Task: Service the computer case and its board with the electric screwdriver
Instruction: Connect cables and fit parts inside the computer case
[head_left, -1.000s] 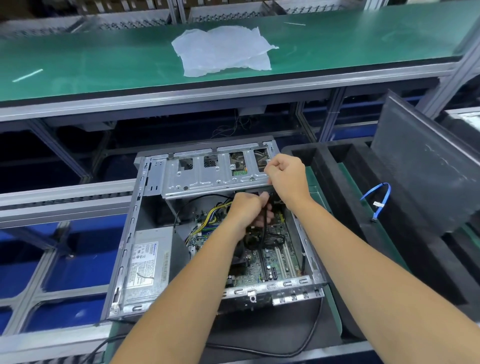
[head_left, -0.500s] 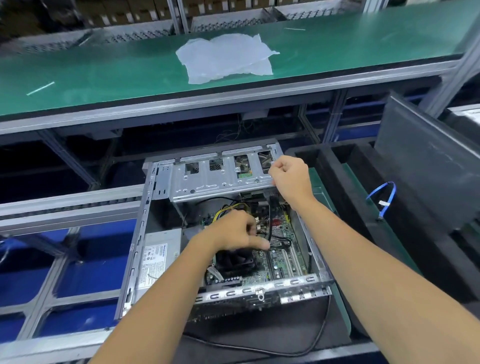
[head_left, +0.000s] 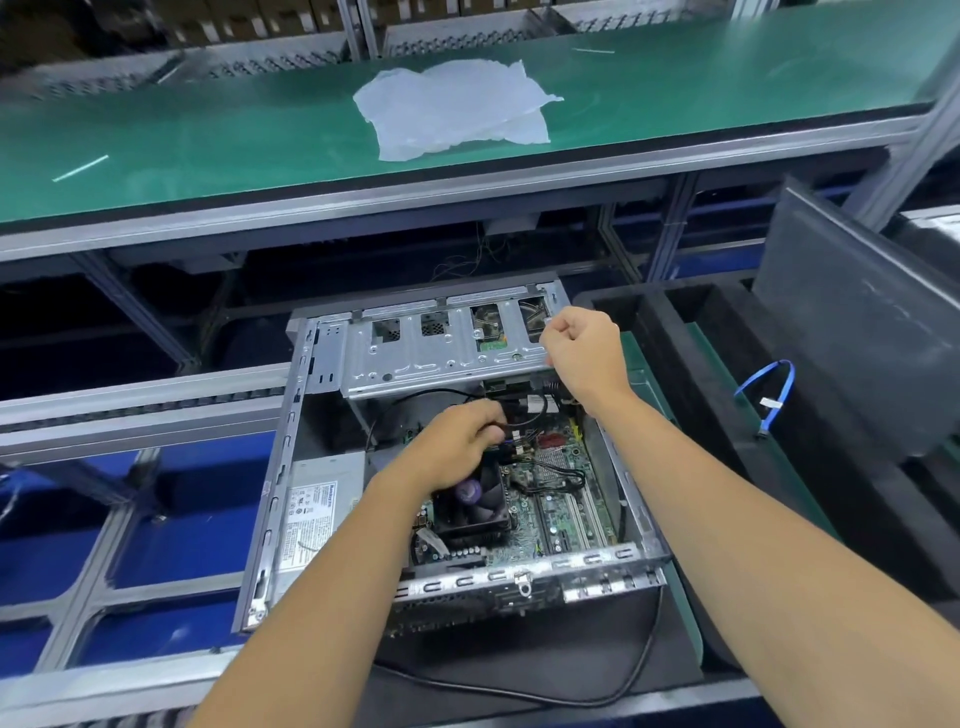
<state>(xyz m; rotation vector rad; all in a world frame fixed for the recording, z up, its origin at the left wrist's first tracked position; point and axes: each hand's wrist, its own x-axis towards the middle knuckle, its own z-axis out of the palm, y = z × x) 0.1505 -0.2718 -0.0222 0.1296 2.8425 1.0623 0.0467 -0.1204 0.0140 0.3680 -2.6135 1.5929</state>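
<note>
The case (head_left: 291, 467) is seen open, lying on its side in front of the person and below the green bench (head_left: 208, 135). Inside the case, the board (head_left: 561, 499) is laid flat on the floor of the right half, with the fan (head_left: 475, 501) seated on it towards the middle. The power supply (head_left: 317, 509) is fitted in the left half of the case. Across the far end of the case, the drive cage (head_left: 431, 348) is mounted above the board.

The left hand (head_left: 457, 441) is held inside the case, over the far edge of the fan and just short of the drive cage. Its fingers are curled, and a black cable (head_left: 540, 410) is pinched at their tips above the far part of the board. The cable is seen to loop towards the right under the cage.

The right hand (head_left: 582, 353) is held at the far right corner of the case, against the right end of the drive cage. Its fingers are closed into a loose fist; whether anything is held in it cannot be told.

To the right of the case, a blue cable (head_left: 774, 395) is lying in a black foam tray (head_left: 691, 374). A white sheet (head_left: 452, 109) is spread on the bench, beyond the case. No screwdriver is seen in either hand.
</note>
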